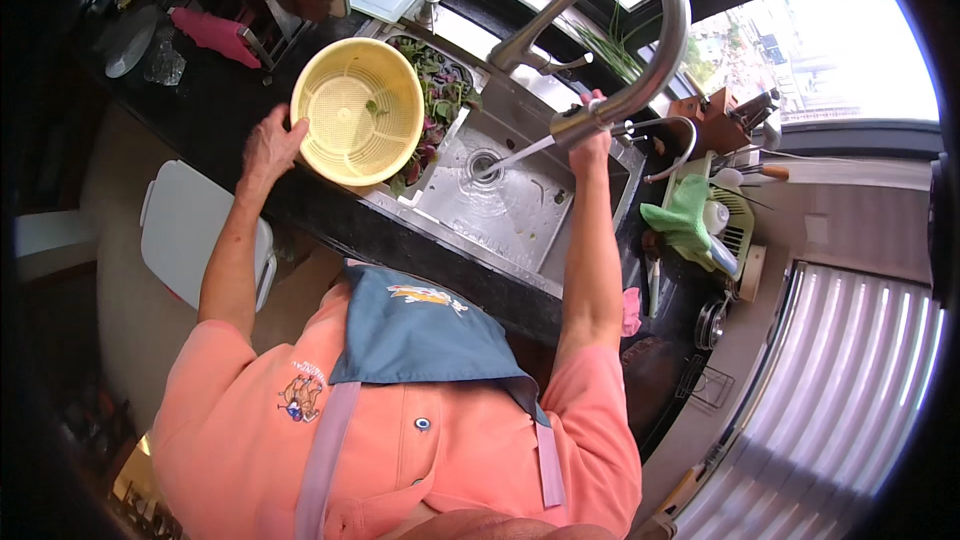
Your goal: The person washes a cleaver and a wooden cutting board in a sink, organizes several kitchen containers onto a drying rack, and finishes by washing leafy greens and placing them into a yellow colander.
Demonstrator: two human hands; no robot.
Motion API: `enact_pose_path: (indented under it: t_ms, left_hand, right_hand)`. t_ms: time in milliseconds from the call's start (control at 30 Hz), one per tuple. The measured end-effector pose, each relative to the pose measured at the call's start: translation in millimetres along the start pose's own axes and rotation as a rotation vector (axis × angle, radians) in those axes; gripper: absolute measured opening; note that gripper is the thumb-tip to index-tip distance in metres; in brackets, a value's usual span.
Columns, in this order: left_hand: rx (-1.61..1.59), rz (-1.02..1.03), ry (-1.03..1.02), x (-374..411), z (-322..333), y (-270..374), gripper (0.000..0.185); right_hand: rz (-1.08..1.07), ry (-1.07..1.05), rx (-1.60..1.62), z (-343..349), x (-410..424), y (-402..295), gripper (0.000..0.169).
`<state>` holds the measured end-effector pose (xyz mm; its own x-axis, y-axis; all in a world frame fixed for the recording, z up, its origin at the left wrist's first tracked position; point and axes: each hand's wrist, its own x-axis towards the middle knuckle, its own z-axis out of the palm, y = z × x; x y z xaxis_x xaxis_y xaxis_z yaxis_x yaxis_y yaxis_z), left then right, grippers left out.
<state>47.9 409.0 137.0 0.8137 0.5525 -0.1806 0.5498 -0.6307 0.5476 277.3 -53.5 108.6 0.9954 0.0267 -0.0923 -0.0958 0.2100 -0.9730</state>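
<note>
My left hand holds the near left rim of a yellow plastic colander, its thumb over the edge. A small green leaf clings inside the colander. The colander sits tilted at the left end of the sink, partly covering a tray of green and purple leafy vegetables. My right hand grips the pull-down spray head of the steel faucet, which hides part of the fingers. A stream of water runs from it onto the drain of the stainless steel sink.
Leaf scraps lie on the sink floor. Right of the sink stand a small curved tap, a knife block and a green rack with a green cloth. A white-lidded bin stands below the counter at left.
</note>
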Motion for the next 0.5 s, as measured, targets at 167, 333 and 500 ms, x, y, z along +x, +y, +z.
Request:
enact_pose_path:
  t_ms: [167,333,500]
  left_hand:
    - [0.016,0.368,0.191,-7.7,19.2,-4.7,0.032]
    - [0.210,0.447,0.277,-43.9,4.7,20.9,0.061]
    - [0.223,0.641,0.512,-47.9,-0.2,41.6,0.063]
  right_hand:
    - [0.111,-0.050,0.175,21.6,82.0,-13.2,0.078]
    - [0.056,-0.142,-0.139,56.6,75.2,-16.4,0.065]
    - [0.018,-0.072,-0.382,-4.6,60.4,45.4,0.054]
